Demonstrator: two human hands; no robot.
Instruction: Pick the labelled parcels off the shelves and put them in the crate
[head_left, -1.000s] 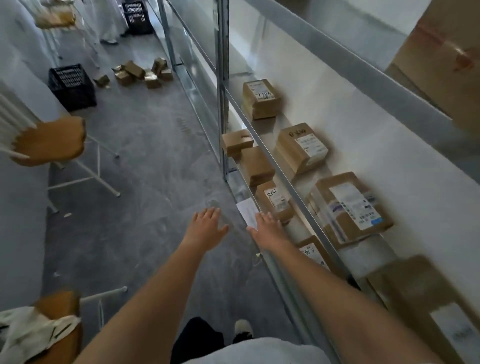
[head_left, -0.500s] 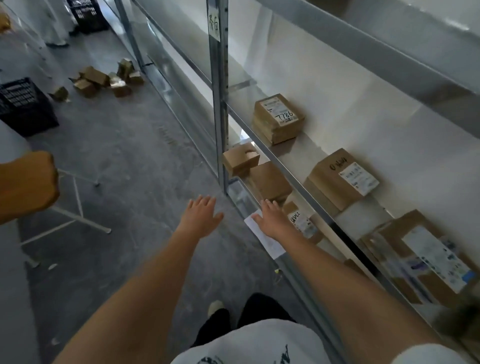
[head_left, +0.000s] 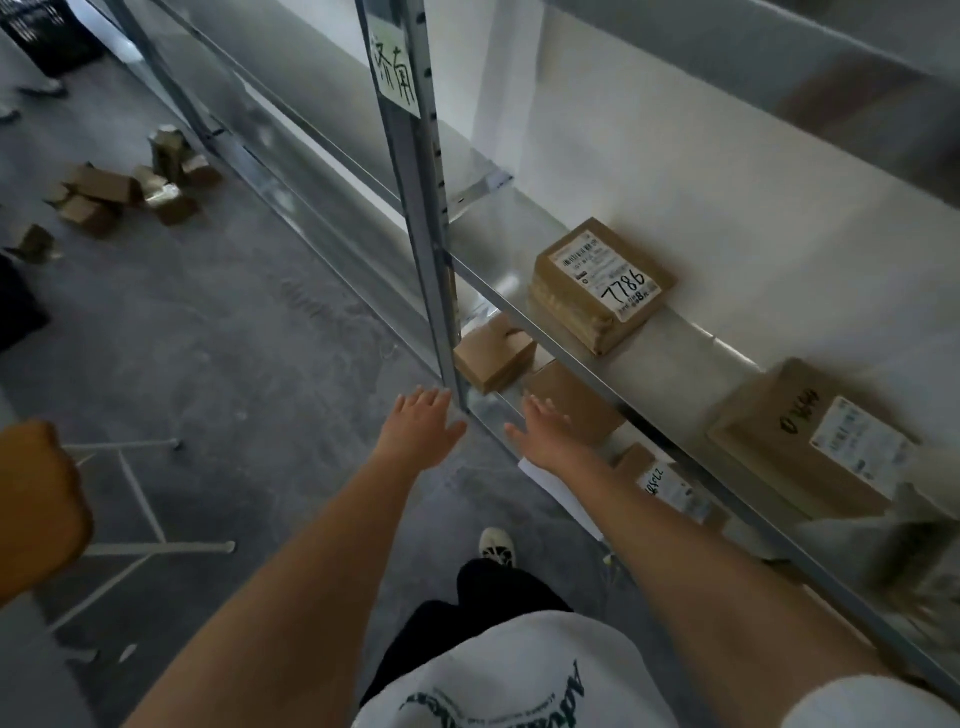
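Note:
Both my arms stretch forward, empty, with fingers spread. My left hand (head_left: 418, 428) hovers over the floor just left of the rack's upright post (head_left: 415, 218). My right hand (head_left: 545, 434) is over the lower shelf's front edge, close to two plain brown boxes (head_left: 493, 353) (head_left: 576, 400). A labelled parcel marked 7786 (head_left: 600, 283) lies on the upper shelf (head_left: 675, 343). Another labelled parcel (head_left: 810, 441) sits further right, and a small labelled one (head_left: 667, 483) lies below my right forearm. A black crate (head_left: 52, 31) stands far off at top left.
Several loose brown boxes (head_left: 130, 192) lie scattered on the grey floor at left. A chair with an orange seat (head_left: 36, 499) and white legs stands at my left. A white sheet of paper (head_left: 556, 488) lies by the rack's foot. Another person's shoes (head_left: 44, 88) show at top left.
I have moved forward along the rack and the view has swung right. The 7786 parcel is now nearer and larger. Both hands stay open and empty, reaching ahead.

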